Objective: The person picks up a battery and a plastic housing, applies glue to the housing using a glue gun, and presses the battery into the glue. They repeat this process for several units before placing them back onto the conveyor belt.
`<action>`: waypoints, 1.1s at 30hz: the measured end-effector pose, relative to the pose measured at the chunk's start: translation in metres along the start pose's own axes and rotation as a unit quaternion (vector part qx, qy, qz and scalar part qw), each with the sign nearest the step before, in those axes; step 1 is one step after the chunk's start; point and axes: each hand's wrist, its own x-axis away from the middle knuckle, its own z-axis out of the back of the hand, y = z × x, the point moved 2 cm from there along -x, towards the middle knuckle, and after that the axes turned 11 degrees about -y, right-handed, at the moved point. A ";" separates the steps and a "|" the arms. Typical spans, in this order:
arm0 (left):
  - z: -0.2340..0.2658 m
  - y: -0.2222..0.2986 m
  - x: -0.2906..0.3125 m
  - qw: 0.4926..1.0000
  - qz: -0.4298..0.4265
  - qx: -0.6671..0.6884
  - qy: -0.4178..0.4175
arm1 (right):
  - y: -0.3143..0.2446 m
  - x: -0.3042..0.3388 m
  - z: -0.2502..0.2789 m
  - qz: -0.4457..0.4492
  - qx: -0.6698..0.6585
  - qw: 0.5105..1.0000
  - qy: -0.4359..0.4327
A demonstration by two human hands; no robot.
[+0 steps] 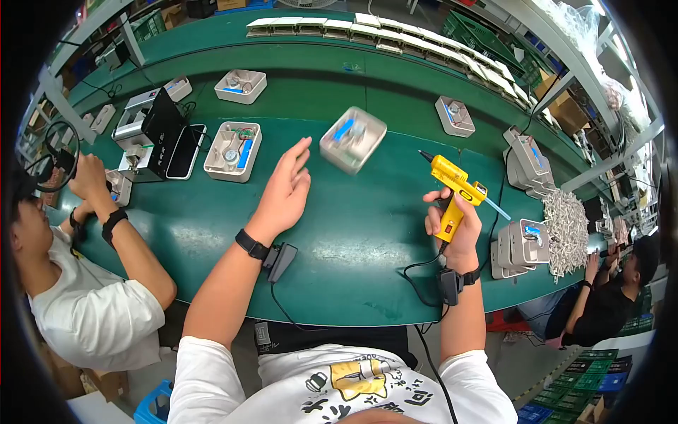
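My right hand (458,220) is wrapped round the grip of a yellow hot glue gun (458,185), its dark nozzle pointing up and left and a pale glue stick jutting from its back. My left hand (284,185) is open, fingers stretched out, holding nothing. Just beyond its fingertips, apart from them, is a light grey plastic housing (353,140), smeared by motion, with a blue part inside. Another open housing (232,152) with a round part, wires and a blue piece lies left of that hand.
More housings lie on the green bench (353,247), including a stack (510,256) at right beside a pile of small pale parts (565,233). A black machine (148,131) stands at left. Co-workers sit on both sides. White panels (367,32) line the far side.
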 end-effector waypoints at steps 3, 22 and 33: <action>0.009 0.005 -0.003 0.982 -0.134 -0.126 0.045 | 0.014 -0.009 -0.009 0.016 -0.030 0.999 0.025; 0.133 0.025 -0.161 0.696 0.141 -0.672 0.210 | 0.031 -0.012 -0.003 -0.026 -0.049 0.998 0.038; 0.129 0.037 -0.178 0.762 0.149 -0.617 0.127 | 0.023 -0.014 -0.011 -0.030 -0.065 0.997 0.010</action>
